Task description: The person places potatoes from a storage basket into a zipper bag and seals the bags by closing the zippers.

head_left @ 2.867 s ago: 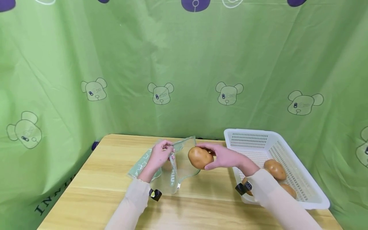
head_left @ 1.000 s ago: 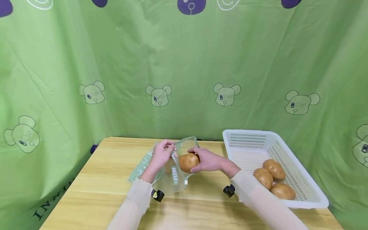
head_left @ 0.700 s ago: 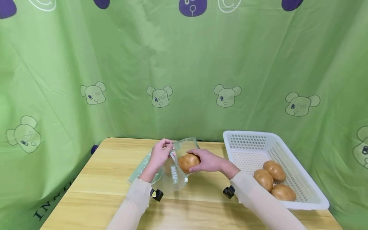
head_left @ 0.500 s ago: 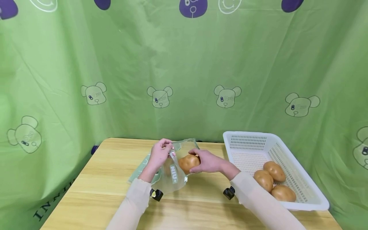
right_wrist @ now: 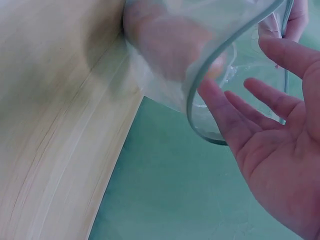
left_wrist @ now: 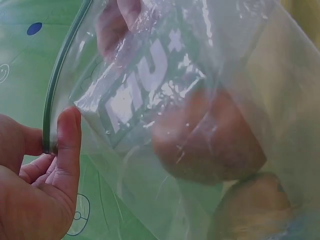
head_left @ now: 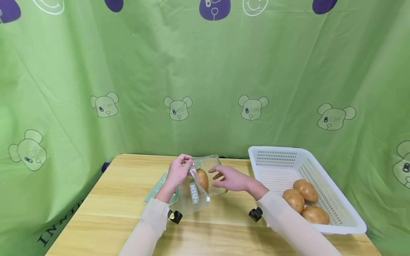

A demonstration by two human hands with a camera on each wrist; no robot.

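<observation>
My left hand [head_left: 177, 172] pinches the rim of a clear zip bag [head_left: 195, 204] with "NIU+" lettering. In the left wrist view, its thumb and fingers close on the green zip edge [left_wrist: 53, 75]. Inside the bag lies a brown potato [head_left: 202, 179]; through the plastic, the left wrist view shows a potato [left_wrist: 207, 137] and a second rounded brown one [left_wrist: 252, 207] below it. At the bag's mouth is my right hand [head_left: 232, 179], fingers spread and apart from the potato. Its fingertips reach just within the mouth in the right wrist view.
A white plastic basket [head_left: 349, 209] stands at the table's right with 3 potatoes [head_left: 305, 190] in its near part. The wooden table [head_left: 118, 188] has its far edge close to a green printed curtain [head_left: 205, 64].
My right hand has carried a potato left into the bag and let it go, its fingers now spread. The potato has slid deeper left. My left hand keeps its pinch almost unmoved.
</observation>
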